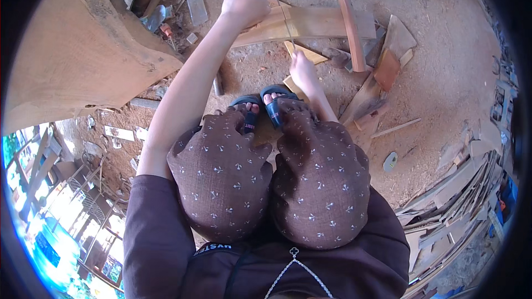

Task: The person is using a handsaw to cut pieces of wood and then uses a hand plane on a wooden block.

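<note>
A pale wooden plank (316, 22) lies crosswise on the ground beyond my feet. My left hand (244, 4) is closed at the plank's left end; its fingertips are hidden. My right hand (303, 71), on the near side, is closed round the near end of a thin straight tool, which looks like a saw (288, 26) seen edge-on. Its narrow line crosses over the plank, to the right of my left hand. Below the plank lies a yellowish triangular offcut (310, 54). A reddish wooden strip (350, 30) rests across the plank's right part.
A large wooden slab (94, 50) stands at the left. Wood pieces (396, 39) and a reddish block (387, 70) lie at the right, with a thin stick (396, 127) and a round disc (390, 161) nearer. Thin scrap boards (460, 199) are piled at lower right.
</note>
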The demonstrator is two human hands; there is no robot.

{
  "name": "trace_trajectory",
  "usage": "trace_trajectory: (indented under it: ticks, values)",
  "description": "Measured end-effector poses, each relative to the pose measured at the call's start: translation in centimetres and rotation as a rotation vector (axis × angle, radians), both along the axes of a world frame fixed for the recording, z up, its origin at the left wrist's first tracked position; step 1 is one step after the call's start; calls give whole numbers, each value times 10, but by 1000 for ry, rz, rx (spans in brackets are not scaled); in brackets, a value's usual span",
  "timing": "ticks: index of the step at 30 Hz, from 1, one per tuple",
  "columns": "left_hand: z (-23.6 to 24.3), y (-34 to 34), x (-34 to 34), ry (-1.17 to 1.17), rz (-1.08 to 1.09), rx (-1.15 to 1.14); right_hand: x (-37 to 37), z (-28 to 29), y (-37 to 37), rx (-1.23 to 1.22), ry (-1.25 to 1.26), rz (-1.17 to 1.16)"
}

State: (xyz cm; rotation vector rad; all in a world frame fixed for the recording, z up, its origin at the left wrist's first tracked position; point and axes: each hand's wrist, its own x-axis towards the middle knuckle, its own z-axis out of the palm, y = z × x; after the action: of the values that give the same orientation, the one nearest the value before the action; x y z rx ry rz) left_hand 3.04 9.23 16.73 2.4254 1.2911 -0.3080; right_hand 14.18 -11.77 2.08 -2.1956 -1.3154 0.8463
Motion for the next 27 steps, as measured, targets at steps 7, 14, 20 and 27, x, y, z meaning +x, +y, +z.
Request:
trace_trajectory:
  ticks: [7, 14, 20, 27]
  values:
    - [-3, 2, 4, -14, 7, -10, -2, -4, 12, -78, 6, -19]
    - [-3, 2, -8, 9, 1, -4, -11, 6, -8, -107, 30, -4]
    - [-14, 5, 23, -73, 3, 81, 27, -23, 47, 76, -61, -11]
    - [-18, 5, 4, -45, 34, 76, -8, -8, -46, -51, -45, -51]
